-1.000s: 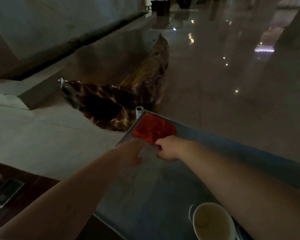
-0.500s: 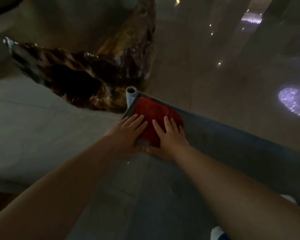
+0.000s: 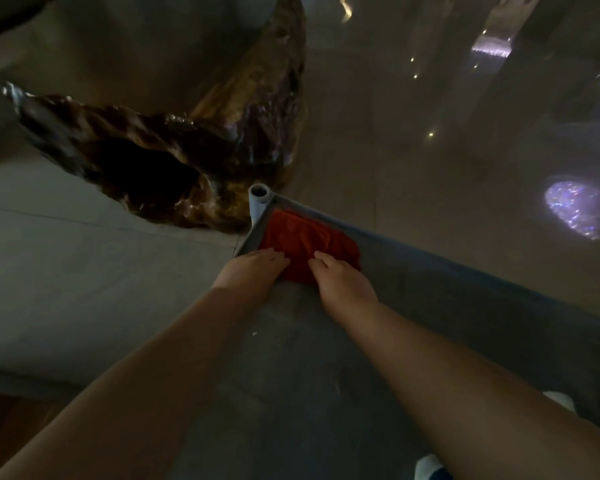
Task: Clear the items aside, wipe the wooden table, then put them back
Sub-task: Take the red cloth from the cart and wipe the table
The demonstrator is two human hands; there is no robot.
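Both hands, left hand (image 3: 253,270) and right hand (image 3: 343,284), have slid back off the crumpled red cloth (image 3: 307,242) in the grey tabletop (image 3: 291,375)'s far corner, fingers now half curled on its near edge, gripping nothing firmly, so wiping seems about to begin.

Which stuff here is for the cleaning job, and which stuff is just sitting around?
For the job:
red cloth, lying in the corner of the grey tray
left hand and right hand, both resting on the cloth's near edge

Just sitting around:
big glossy carved wood piece on the floor
white tube post at the tray's corner
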